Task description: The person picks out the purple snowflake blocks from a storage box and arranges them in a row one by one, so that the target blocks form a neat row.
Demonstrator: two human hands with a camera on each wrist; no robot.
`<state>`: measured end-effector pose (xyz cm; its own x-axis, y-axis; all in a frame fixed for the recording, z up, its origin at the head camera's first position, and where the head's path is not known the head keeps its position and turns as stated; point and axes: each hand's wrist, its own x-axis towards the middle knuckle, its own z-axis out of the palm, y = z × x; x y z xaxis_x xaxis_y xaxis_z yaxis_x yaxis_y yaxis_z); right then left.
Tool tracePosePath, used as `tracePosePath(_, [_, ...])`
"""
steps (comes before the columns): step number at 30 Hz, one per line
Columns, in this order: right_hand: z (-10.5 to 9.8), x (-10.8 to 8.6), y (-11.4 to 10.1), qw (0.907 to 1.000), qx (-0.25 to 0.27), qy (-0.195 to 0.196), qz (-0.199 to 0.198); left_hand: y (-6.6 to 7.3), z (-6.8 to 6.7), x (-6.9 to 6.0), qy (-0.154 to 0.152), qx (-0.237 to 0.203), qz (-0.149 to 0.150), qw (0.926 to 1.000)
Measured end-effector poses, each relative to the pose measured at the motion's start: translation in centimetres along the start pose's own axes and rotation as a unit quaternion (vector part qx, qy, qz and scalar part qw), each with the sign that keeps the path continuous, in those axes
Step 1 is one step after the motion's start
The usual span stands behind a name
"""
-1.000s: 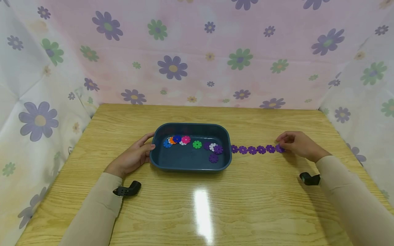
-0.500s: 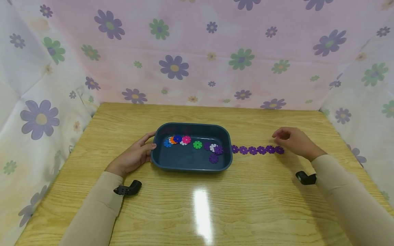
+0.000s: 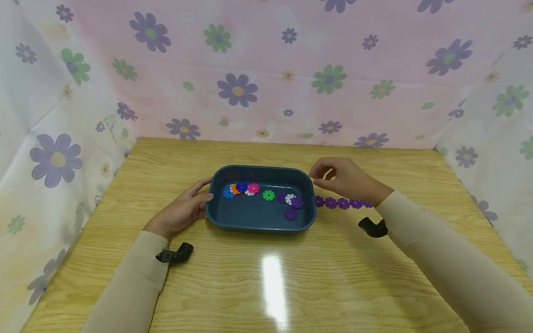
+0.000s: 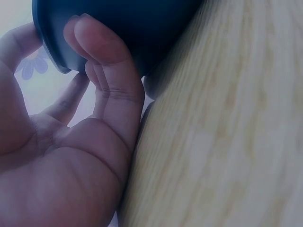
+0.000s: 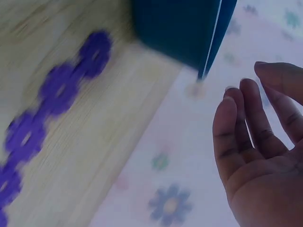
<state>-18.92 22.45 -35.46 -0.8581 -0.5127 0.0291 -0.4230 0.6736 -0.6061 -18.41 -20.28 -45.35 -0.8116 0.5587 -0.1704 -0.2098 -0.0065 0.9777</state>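
Observation:
A dark blue plastic bin (image 3: pixel 245 213) stands on the table with several flower-shaped discs inside. Among them are a green disc (image 3: pixel 269 195), a pink disc (image 3: pixel 253 188), a blue disc (image 3: pixel 242 187) and a purple disc (image 3: pixel 290 214). My left hand (image 3: pixel 179 212) grips the bin's left end, thumb at the rim and fingers against the outer wall. Beside the bin's right rim, in the air, my right hand (image 3: pixel 347 178) has loosely bent fingers and holds nothing. Below it lies a row of purple flower discs (image 3: pixel 331 203), its right end hidden by the right forearm.
The wooden table (image 3: pixel 233 277) carries a bright light reflection at its front middle. A flower-printed cloth (image 3: pixel 266 69) rises behind the table and along both sides. Each wrist bears a black camera, such as the left wrist camera (image 3: pixel 176 254).
My right hand has let go of the purple disc at the row's right end, lifted, and moved left to the bin's right rim. The left hand stays on the bin.

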Motion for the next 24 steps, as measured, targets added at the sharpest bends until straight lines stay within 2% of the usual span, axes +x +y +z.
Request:
tracePosePath(4, [1.7, 1.9, -1.6, 0.9984, 0.028, -0.041, -0.025, 0.1, 0.1, -0.1, 0.004, 0.000, 0.000, 1.0000])
tracePosePath(10, [3.8, 3.9, -2.8, 0.9943, 0.044, -0.095, -0.021, 0.3, 0.3, -0.1, 0.007, 0.000, -0.005, 1.0000])
tracePosePath(18, [5.5, 6.0, -2.7, 0.9911, 0.038, -0.128, -0.007, 0.3, 0.2, 0.0, 0.001, 0.000, -0.001, 1.0000])
tracePosePath(24, [6.0, 6.8, -2.8, 0.9896, 0.023, -0.141, 0.008, 0.3, 0.1, -0.1, -0.003, -0.004, 0.001, 1.0000])
